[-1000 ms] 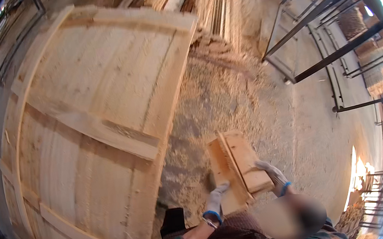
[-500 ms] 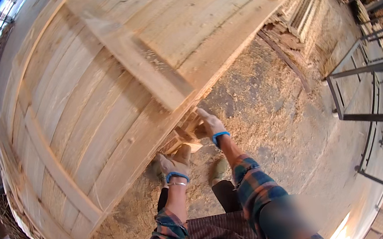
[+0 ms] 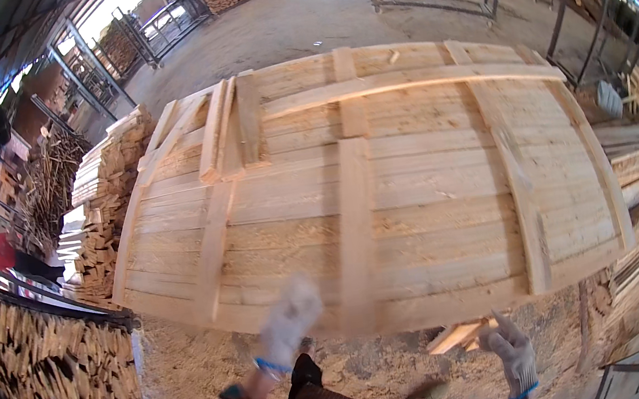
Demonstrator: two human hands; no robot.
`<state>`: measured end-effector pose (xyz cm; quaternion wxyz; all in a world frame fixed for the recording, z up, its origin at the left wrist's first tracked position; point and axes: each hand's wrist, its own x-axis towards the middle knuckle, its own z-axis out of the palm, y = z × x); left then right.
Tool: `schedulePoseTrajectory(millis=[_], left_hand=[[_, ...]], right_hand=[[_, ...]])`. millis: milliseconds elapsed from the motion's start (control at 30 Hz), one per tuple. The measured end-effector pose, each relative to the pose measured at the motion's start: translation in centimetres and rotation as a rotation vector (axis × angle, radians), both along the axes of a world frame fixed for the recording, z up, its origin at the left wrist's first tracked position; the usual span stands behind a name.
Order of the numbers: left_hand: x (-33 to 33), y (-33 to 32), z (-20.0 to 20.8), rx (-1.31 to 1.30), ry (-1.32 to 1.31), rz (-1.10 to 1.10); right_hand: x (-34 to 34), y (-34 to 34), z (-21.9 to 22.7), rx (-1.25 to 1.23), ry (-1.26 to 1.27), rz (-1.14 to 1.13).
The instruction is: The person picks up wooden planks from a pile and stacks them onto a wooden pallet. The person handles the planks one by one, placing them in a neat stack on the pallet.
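Both forward | left hand [image 3: 290, 315] blurred, can't tell grip | right hand [image 3: 510, 346] part-spread, near panel [image 3: 430, 176]

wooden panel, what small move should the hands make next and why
Perhaps settle the left hand on the near edge of the wooden panel: the hand shows blurred in front of that edge, nothing visible in it, and the right hand is close by that edge too.

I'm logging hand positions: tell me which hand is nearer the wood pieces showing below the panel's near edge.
Right. The right hand is just right of the wood pieces, contact unclear; the blurred left hand is farther off to their left, by the panel.
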<state>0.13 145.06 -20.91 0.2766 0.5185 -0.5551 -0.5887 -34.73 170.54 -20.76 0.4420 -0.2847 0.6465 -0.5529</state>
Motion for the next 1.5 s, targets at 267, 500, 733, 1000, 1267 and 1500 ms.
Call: schedulePoseTrajectory(millis=[267, 500, 733, 1000, 1267, 1500], left_hand=[[19.0, -38.1, -3.4, -0.230, 0.062, 0.614], [22.6, -51.2, -5.0, -0.862, -0.700, 0.506], [41.1, -56.7, -2.8, -0.543, -1.173, 0.326], [37.2, -57.5, -1.5, -0.451, -1.141, 0.238], [24.9, -50.1, -1.3, -0.108, -0.167, 0.263], [21.4, -52.0, -8.6, -0.141, 0.359, 0.087]], right_hand=[[15.1, -43.7, 1.5, -0.047, 0.378, 0.318], [13.5, -62.3, -11.1, -0.226, 0.692, 0.338], [26.5, -65.3, -2.2, 0.225, 0.106, 0.442], [27.4, -66.9, -5.9, 0.061, 0.182, 0.123], [28.7, -66.7, -4.2, 0.050, -0.541, 0.282], [28.7, -67.4, -3.7, -0.141, -0.598, 0.324]])
